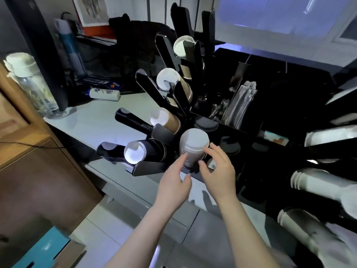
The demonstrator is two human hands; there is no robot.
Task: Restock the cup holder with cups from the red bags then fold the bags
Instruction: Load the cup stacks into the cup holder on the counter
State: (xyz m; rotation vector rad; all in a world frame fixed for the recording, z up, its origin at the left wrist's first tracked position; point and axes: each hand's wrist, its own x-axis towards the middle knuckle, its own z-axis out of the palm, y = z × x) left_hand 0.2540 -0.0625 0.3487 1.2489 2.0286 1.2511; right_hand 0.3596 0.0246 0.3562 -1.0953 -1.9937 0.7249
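Both hands are reaching at the white cup stack [193,147], which is standing upside down at the front of the black cup holder [154,167]. Left hand [173,182] is hanging just beside it, fingers straight and apart, gripping nothing. Right hand [218,169] is sitting with fingers spread and loosely bent, fingertips at the stack's side; contact can't be confirmed. Black cups [146,152] and brown cups [168,121] are lying in the slanted slots on the left.

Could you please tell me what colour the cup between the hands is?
The cup is white, seen in the head view.
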